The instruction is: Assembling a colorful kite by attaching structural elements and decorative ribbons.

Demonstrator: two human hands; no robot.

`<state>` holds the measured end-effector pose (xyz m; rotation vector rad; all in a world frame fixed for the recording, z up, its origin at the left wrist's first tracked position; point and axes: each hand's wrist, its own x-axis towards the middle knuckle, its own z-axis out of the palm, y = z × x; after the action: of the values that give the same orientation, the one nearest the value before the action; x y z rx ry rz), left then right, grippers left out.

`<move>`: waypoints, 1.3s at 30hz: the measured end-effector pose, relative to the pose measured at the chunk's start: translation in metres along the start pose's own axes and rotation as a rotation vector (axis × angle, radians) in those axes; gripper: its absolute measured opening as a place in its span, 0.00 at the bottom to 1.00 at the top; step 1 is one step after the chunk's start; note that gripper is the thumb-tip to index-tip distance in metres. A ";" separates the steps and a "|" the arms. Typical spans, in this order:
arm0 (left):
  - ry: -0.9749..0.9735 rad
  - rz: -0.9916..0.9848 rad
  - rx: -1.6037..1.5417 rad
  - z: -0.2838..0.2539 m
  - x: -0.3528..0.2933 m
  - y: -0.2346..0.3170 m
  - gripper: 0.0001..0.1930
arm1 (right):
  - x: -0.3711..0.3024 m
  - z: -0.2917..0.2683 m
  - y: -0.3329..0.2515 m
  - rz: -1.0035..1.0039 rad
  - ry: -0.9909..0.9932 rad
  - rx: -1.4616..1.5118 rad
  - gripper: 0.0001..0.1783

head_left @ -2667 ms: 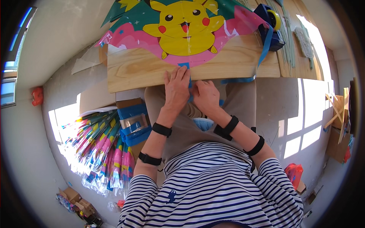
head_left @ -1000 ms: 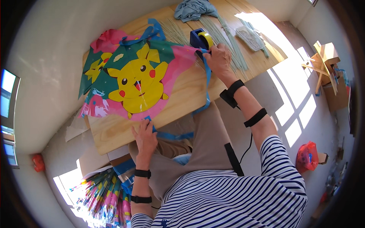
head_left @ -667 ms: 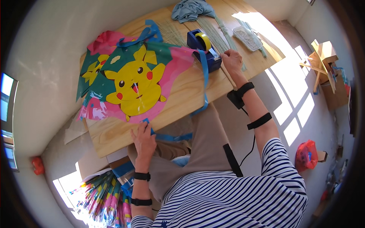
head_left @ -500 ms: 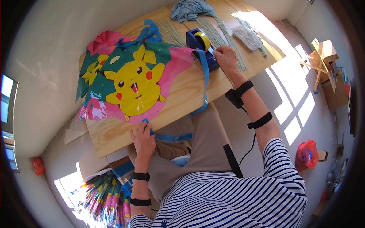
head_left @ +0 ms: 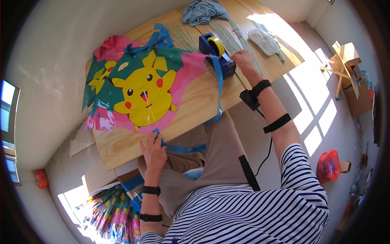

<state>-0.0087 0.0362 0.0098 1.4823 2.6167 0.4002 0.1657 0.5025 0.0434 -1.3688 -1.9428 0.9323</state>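
Left hand (head_left: 153, 149) presses kite (head_left: 142, 91) tail on table (head_left: 195, 101); right hand (head_left: 243, 61) at blue tape dispenser (head_left: 217, 55).

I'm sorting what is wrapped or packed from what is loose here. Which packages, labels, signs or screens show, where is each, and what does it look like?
Wrapped kites: on the floor at lower left, a fanned bundle in clear glossy film, pink, green and yellow.
Clear packet: far right of the table, flat, oblong, with small pale pieces inside.
Red bag: on the floor at right, crumpled plastic.
No signs or screens show.
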 end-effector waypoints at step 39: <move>-0.005 -0.013 -0.023 0.001 -0.003 0.000 0.28 | -0.071 0.033 -0.038 -0.258 0.354 -0.150 0.11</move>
<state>-0.0067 0.0334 0.0084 1.4571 2.6075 0.4239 0.1408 0.4196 0.0502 -1.2280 -1.8811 0.3988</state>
